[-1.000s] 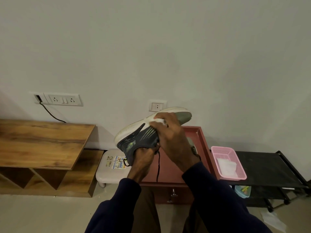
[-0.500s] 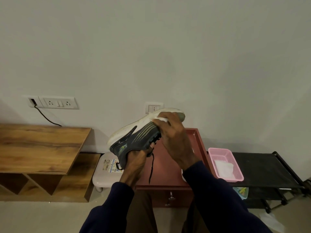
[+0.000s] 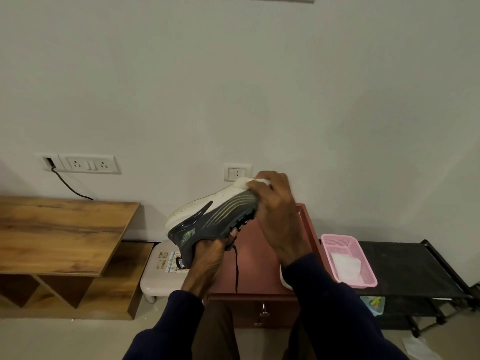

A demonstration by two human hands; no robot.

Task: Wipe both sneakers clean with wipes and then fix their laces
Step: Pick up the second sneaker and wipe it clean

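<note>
The sneaker is held up over the red counter, heel near-left and toe far-right. The left hand grips its collar from below. The right hand curls round a wipe at the toe.

Wipe reaches the toe

The right hand has slid the wipe along the white sole of the sneaker, from mid-sole to the toe end, and now covers the grey toe tip that showed a second ago.
</note>
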